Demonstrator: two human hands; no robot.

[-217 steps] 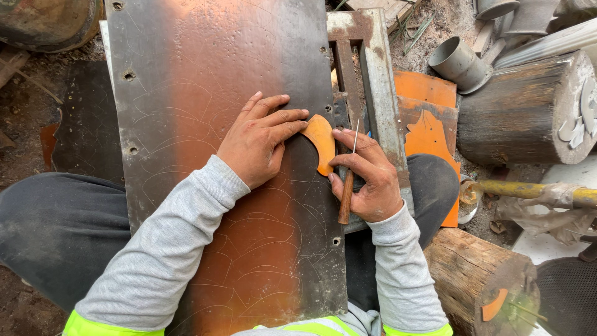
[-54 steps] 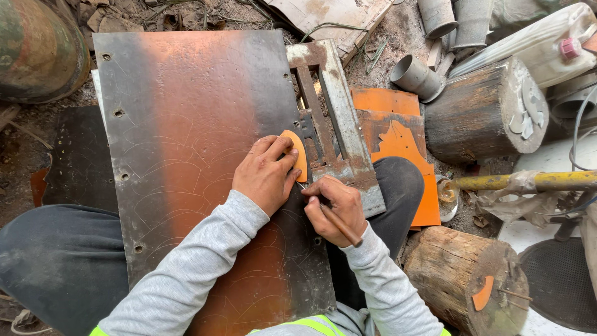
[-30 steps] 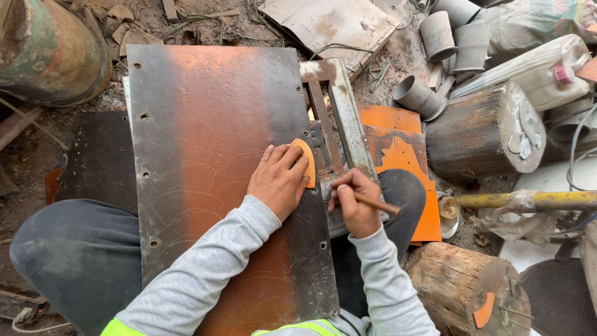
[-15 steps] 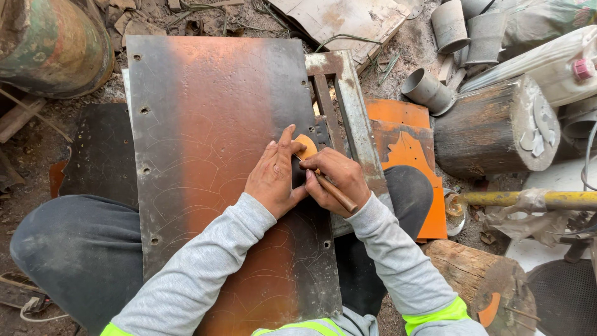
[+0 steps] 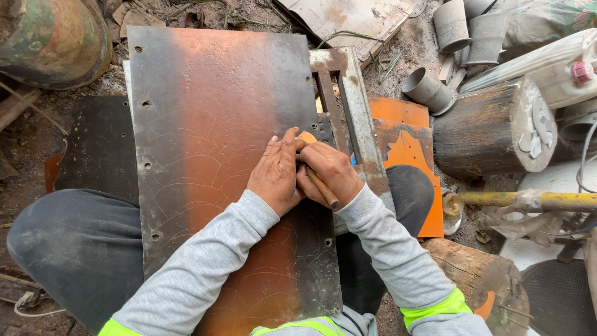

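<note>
Two hands are working close together at the middle of the sheet. My left hand (image 5: 275, 175) is lying flat with its fingers together, pressing down on a small orange template (image 5: 306, 136), of which only a tip is showing past my fingertips. My right hand (image 5: 329, 174) is touching the left one and is closed around a thin wooden-handled scriber (image 5: 323, 188); its handle is sticking out toward my wrist, and its tip is hidden under my fingers, so I cannot tell exactly where it is meeting the metal.

Both hands are resting on a large metal sheet (image 5: 217, 124), grey at the edges with a rust-orange band down its length, lying across my lap. Faint curved scratch lines are showing on it, and small holes are running along its borders. Just beside my right hand a rusty metal frame (image 5: 348, 99) is lying along the sheet's right edge. Beyond it an orange cut-out sheet (image 5: 407, 143) is lying on the ground, and a wooden log (image 5: 491, 127) is standing further right, near several grey pipe pieces (image 5: 429, 90).
</note>
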